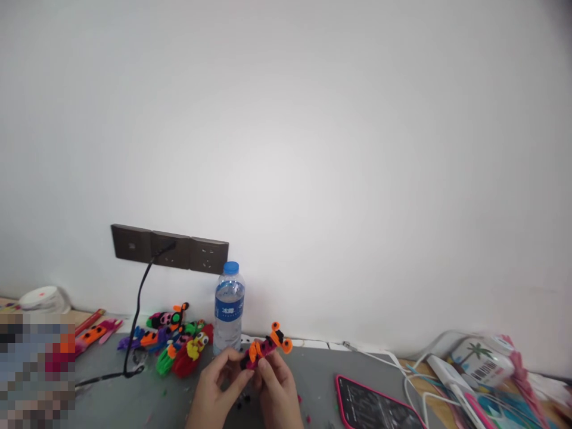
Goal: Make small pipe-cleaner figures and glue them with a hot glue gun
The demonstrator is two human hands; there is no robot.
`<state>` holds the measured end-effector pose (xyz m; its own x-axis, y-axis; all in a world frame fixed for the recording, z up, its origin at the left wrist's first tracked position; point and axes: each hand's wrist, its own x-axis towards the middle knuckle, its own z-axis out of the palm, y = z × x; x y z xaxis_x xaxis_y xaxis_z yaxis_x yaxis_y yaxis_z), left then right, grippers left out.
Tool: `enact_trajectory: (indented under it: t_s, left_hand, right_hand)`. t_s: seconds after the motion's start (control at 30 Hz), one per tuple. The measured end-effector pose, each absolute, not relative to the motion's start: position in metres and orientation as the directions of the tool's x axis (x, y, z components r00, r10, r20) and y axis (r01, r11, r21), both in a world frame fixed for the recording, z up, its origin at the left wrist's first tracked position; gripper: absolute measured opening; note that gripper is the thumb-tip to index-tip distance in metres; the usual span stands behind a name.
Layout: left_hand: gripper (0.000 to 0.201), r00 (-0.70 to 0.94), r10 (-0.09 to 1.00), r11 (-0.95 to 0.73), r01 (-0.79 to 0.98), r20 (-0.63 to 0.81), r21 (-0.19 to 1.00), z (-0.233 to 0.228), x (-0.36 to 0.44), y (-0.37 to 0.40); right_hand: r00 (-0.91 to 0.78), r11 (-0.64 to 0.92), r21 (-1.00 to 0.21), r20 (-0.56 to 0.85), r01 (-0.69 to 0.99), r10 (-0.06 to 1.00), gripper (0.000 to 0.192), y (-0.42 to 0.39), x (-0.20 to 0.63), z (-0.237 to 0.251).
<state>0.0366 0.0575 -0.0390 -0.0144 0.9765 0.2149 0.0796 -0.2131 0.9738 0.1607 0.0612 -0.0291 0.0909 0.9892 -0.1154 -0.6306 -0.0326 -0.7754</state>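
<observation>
Head view: a small chenille-stem figure in orange, black and dark magenta is held up above the grey desk, tilted so that its orange loops point up and to the right, clear of the fingers. The left hand has its thumb and forefinger drawn together around the figure's lower, blackish end. The right hand is nearly closed, its thumb pressed to the magenta middle part and its other fingers curled behind; their exact contact is hidden. Just behind the left hand stands a water bottle with a blue cap. Left of the bottle lies a pile of colourful chenille figures. Well to the right of the hands, a pink-cased smartphone lies face up.
</observation>
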Motion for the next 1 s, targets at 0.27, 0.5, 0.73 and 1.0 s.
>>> enact_trajectory:
  t_s: [0.27,0.5,0.73,1.0]
  left_hand:
    - [0.022,-0.011,0.921,-0.38,0.199,0.39,0.903,-0.024,0.038,0.058]
    - [0.018,0.005,0.884,-0.432,0.394,0.468,0.812,0.008,0.038,0.046]
    - [0.014,0.112,0.836,-0.523,0.459,0.538,0.718,0.032,0.029,0.025]
    - [0.007,0.265,0.84,-0.541,0.476,0.474,0.693,0.027,0.001,-0.029]
  right_hand:
    - [0.135,0.096,-0.823,0.024,-0.56,0.991,0.042,0.057,0.158,-0.024]
    - [0.119,0.136,-0.893,0.094,-0.43,0.989,0.042,0.034,0.164,-0.007]
    - [0.28,0.222,-0.906,0.122,-0.359,0.952,0.046,-0.038,0.198,0.012]
    - [0.346,0.163,-0.975,0.103,-0.15,0.933,0.044,-0.15,0.245,-0.004]
